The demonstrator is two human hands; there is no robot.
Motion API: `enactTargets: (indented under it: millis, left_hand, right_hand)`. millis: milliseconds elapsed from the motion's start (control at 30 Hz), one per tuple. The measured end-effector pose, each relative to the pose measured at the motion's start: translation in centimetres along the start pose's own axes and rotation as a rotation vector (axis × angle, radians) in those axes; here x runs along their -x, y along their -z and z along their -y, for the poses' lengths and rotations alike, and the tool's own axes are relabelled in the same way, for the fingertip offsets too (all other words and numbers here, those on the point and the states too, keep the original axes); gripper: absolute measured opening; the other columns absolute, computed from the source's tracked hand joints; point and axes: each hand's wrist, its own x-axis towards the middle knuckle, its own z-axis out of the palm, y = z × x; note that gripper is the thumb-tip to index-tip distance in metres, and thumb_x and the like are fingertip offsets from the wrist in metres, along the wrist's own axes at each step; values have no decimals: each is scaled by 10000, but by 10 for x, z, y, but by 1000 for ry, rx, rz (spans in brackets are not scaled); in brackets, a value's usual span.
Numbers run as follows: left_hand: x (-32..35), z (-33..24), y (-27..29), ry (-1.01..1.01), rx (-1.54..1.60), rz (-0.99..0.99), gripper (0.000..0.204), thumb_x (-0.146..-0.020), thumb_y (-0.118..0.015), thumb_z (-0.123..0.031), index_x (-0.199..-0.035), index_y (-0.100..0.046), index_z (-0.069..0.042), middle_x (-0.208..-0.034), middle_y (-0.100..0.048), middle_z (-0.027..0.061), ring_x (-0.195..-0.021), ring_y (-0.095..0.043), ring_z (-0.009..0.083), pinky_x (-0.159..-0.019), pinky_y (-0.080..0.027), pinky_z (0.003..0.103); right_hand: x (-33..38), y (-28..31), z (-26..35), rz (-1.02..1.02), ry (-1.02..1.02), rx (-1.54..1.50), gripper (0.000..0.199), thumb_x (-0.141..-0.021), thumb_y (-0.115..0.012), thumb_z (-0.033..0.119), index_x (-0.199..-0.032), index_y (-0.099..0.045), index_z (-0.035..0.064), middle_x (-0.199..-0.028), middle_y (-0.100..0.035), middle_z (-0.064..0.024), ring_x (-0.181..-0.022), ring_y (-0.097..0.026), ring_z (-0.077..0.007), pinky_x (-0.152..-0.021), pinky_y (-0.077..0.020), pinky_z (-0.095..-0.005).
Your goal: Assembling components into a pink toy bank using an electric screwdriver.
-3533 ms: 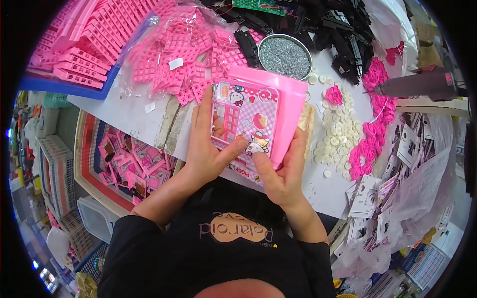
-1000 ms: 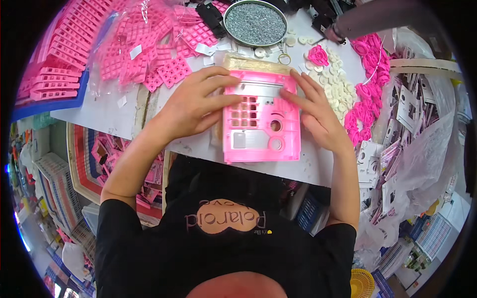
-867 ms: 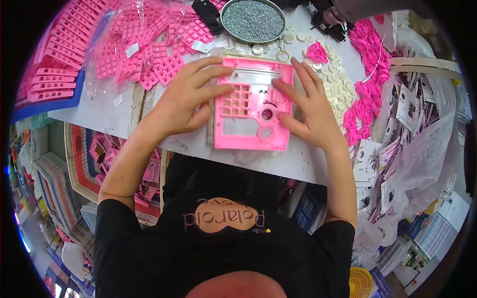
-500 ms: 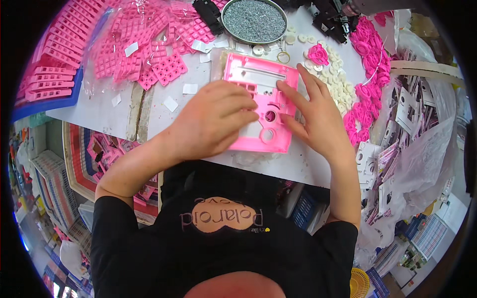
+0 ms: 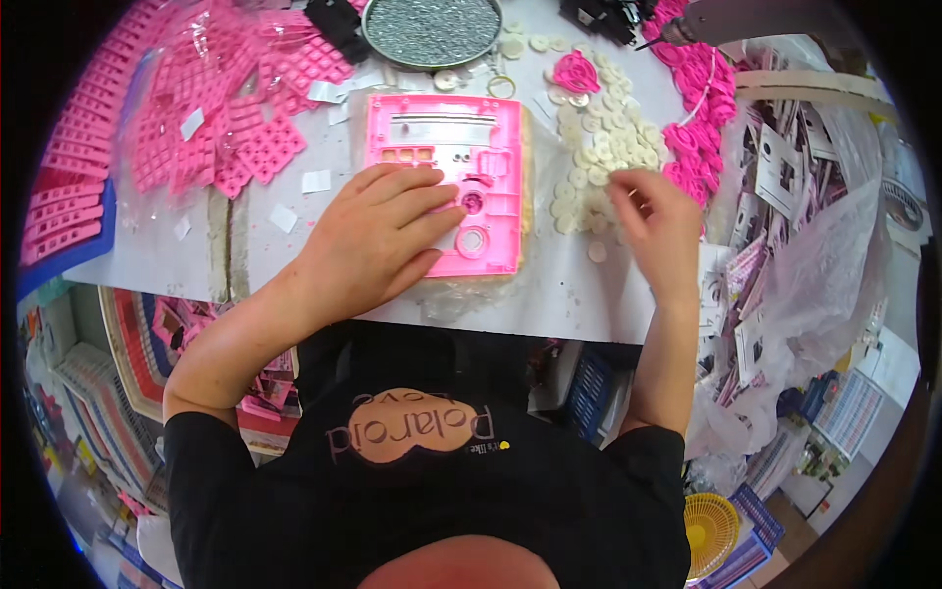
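Note:
A pink plastic casing (image 5: 505,221), shallow with round and square openings, lies open side up on a cloudy plastic sheet on the table. My left hand (image 5: 383,231) rests flat across its lower left part, fingers stretched out and hiding that corner. To the right, my right hand (image 5: 657,226) is at the near right edge of a pile of small white plastic discs (image 5: 618,142). Its thumb and fingers are curled together, and whatever they hold, if anything, is hidden.
A round metal dish of small screws (image 5: 432,34) stands behind the casing. Pink button pieces (image 5: 260,152) in plastic bags lie left, beside a blue tray (image 5: 74,250). Bright pink ring parts (image 5: 692,147) heap at right, below a powered screwdriver (image 5: 726,25). A bag of printed panels (image 5: 775,177) stands far right.
My right hand has left the casing and moved right to the white discs. My left hand has flattened onto the casing. The whole view has shifted somewhat.

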Motion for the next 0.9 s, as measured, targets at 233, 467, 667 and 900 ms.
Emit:
enactTargets:
  millis: [233, 467, 667, 900]
  left_hand:
    - [-1, 0, -4, -8, 38, -34, 437, -738, -729, -96, -1165, -649, -53, -1227, -617, 137, -1200, -550, 357, -1008, -440, 486]
    - [-8, -40, 4, 223, 411, -144, 262, -802, -738, -75, -1052, -666, -50, -887, -653, 97, -727, -640, 273, -666, -514, 361]
    - [-15, -41, -1, 299, 650, -28, 101, -913, -666, -113, -889, -644, -18, -687, -593, 123, -606, -589, 279, -551, -441, 366]
    - [3, -39, -8, 298, 549, -83, 116, -930, -643, -108, -1005, -660, -22, -770, -625, 114, -646, -600, 212, -599, -472, 315]
  right_hand:
    - [30, -32, 17, 74, -1, 275, 265, -828, -753, 307, -919, -698, 64, -760, -707, -90, -652, -673, -261, -596, -511, -367]
    - [29, -35, 23, 86, 246, 175, 176, -824, -734, 145, -978, -688, 75, -782, -685, -103, -671, -661, -273, -569, -496, -364]
    - [28, -24, 82, 2, 683, -38, 256, -751, -758, 35, -998, -690, 52, -859, -670, -85, -722, -643, -248, -579, -508, -360]
    - [32, -47, 89, -93, 521, -171, 209, -723, -777, 13, -910, -686, 38, -895, -676, -79, -744, -635, -257, -614, -514, -347]
